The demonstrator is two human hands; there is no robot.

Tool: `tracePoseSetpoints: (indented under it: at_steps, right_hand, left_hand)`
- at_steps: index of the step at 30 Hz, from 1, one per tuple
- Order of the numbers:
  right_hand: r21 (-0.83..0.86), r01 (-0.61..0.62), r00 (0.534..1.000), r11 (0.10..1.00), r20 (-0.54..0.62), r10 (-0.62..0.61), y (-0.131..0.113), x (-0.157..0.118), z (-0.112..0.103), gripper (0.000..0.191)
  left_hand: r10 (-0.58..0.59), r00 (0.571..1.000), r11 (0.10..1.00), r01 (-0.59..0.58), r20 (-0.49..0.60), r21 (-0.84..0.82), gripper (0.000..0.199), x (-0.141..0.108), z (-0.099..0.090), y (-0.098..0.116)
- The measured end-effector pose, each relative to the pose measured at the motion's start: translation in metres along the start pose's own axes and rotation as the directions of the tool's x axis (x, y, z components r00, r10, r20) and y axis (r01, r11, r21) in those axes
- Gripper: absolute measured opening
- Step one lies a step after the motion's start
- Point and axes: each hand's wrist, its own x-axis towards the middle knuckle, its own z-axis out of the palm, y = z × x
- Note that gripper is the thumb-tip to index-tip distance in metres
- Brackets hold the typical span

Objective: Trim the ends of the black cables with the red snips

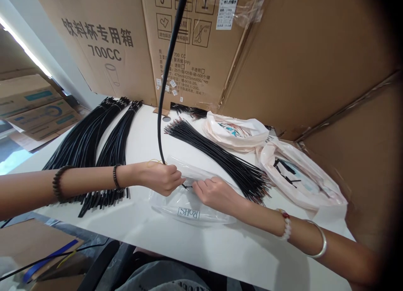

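- Left hand (162, 177) and right hand (214, 193) meet at frame centre over a clear bag (189, 207). Both sets of fingers are curled, pinching a thin black tie (188, 186) between them, apparently to keep it taut.
- The bag lies flat on the white table (220, 249), its "RoHS" label facing the person upside down.
- Black wires (217, 157) lie fanned just behind it, within reach.
- Upper left, a box (103, 43) reads "700CC".
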Motion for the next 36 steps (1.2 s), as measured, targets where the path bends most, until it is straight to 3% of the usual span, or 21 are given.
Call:
tracePoseSetpoints:
  at_steps: [4, 10, 17, 21, 31, 34, 36]
  right_hand:
    - [0.042, -0.072, 0.996, 0.997, 0.046, 0.07, 0.005, 0.0, -0.004, 0.014]
    - [0.115, -0.244, 0.959, 0.963, 0.175, 0.223, 0.014, -0.016, -0.03, 0.009]
    - [0.193, -0.391, 0.848, 0.9, 0.455, 0.271, 0.011, -0.022, -0.04, 0.014]
    - [0.231, -0.452, 0.79, 0.862, 0.553, 0.266, 0.017, -0.018, -0.047, 0.018]
    - [0.244, -0.618, 0.687, 0.747, 0.629, 0.363, 0.004, -0.016, -0.053, 0.022]
    - [0.302, -0.691, 0.666, 0.657, 0.619, 0.416, 0.004, -0.018, -0.055, 0.017]
    - [0.351, -0.76, 0.633, 0.546, 0.59, 0.502, 0.009, -0.017, -0.057, 0.021]
  left_hand:
    - [-0.014, 1.0, 1.0, 0.014, -0.008, 0.01, 0.013, 0.0, -0.001, -0.003]
    - [-0.03, 0.999, 0.998, 0.031, -0.017, 0.049, 0.012, 0.001, -0.011, -0.004]
    - [-0.014, 1.0, 0.998, 0.015, -0.018, 0.065, 0.011, 0.003, -0.015, -0.001]
    - [0.0, 1.0, 0.997, 0.0, -0.006, 0.073, 0.012, 0.002, -0.017, 0.0]
    - [-0.019, 1.0, 0.995, 0.02, -0.006, 0.097, 0.018, -0.004, -0.017, -0.003]
    - [-0.02, 1.0, 0.996, 0.02, 0.0, 0.082, 0.016, -0.005, -0.016, -0.002]
    - [-0.022, 1.0, 0.997, 0.022, 0.005, 0.076, 0.015, -0.005, -0.016, -0.002]
